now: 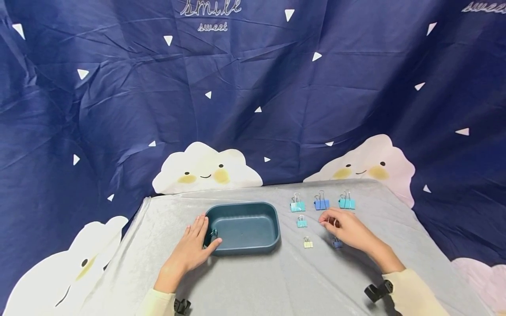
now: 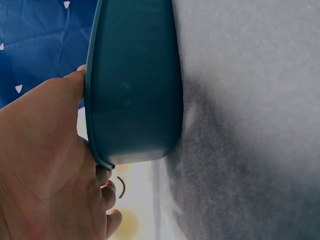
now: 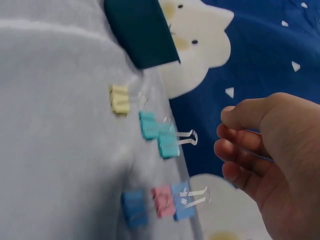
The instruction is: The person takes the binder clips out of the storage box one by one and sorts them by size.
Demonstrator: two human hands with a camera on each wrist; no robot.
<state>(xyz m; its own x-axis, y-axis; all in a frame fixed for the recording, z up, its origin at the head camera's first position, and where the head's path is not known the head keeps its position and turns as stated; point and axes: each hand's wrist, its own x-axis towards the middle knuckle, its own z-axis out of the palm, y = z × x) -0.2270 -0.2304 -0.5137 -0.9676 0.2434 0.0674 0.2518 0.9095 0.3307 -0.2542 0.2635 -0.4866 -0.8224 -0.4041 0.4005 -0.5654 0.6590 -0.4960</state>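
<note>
My left hand [image 1: 190, 249] rests on the left end of a dark teal tray [image 1: 272, 245], fingers extended along its side and thumb at the near rim. Inside the tray's left end lies a binder clip [image 1: 214, 233], partly hidden by the thumb. My right hand [image 1: 345, 227] hovers over the binder clips, its fingers loosely bent and holding nothing. Beneath it is a small dark blue clip [image 1: 337, 244]. A pink clip [image 3: 163, 201] shows in the right wrist view; the hand hides it from the head view.
Along the back stand a large teal clip [image 1: 298, 206], a blue clip [image 1: 322, 204] and another teal clip [image 1: 347, 203]. A small teal clip [image 1: 302, 223] and a yellow clip [image 1: 308, 244] are right of the tray. Grey cloth [image 1: 253, 285] covers the table; a navy curtain [image 1: 245, 87] hangs behind.
</note>
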